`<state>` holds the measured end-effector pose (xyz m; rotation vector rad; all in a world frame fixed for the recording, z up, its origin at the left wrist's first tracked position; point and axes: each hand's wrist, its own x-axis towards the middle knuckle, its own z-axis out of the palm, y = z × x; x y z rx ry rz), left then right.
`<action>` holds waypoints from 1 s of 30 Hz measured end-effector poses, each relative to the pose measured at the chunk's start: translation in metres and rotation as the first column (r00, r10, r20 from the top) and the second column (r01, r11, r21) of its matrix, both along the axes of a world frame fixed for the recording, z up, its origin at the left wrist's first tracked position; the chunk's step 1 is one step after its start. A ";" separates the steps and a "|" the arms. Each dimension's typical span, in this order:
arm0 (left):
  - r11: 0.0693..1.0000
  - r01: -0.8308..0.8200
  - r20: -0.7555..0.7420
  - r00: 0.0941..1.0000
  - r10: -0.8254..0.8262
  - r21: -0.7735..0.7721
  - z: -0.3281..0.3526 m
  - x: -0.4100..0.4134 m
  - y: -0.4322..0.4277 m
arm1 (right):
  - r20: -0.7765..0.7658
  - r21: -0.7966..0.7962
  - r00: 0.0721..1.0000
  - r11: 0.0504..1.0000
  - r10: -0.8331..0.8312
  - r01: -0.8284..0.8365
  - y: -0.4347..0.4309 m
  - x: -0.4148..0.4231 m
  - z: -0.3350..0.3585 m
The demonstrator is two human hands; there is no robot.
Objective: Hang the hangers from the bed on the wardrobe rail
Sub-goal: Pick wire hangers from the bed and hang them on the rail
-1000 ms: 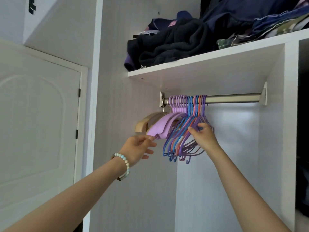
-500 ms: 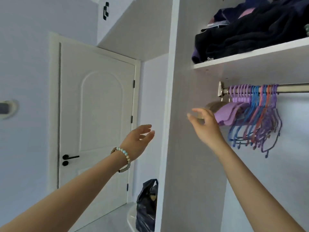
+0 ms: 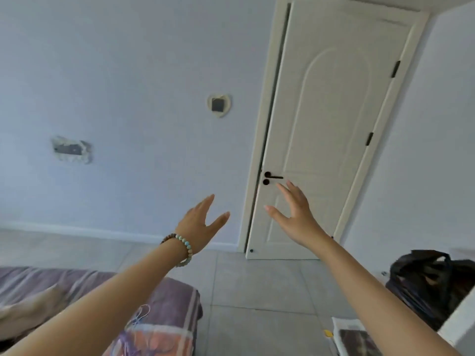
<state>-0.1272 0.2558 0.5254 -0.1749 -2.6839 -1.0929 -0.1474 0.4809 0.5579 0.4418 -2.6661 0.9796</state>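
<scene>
My left hand [image 3: 201, 222], with a bead bracelet at the wrist, is raised with fingers apart and holds nothing. My right hand [image 3: 295, 211] is also raised and spread, empty, in front of the white door. The bed [image 3: 177, 299] with a purple striped cover shows at the lower left. A thin blue and purple hanger [image 3: 140, 317] lies on its near corner, partly hidden by my left forearm. The wardrobe and its rail are out of view.
A white door [image 3: 331, 124] with a black handle [image 3: 272, 177] stands ahead. A black plastic bag [image 3: 431, 283] sits on the floor at the right, with papers [image 3: 354, 337] beside it. Grey tiled floor [image 3: 257, 291] lies between bed and bag.
The view has swung left, away from the wardrobe, to the door and bed. Both hands have let go of the hung hangers and now are raised, empty.
</scene>
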 end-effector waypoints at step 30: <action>0.588 -0.808 0.841 0.290 0.456 -0.041 -0.520 0.095 -0.206 | 0.919 -0.132 0.321 0.948 0.227 -0.291 -0.279 -0.034 -0.573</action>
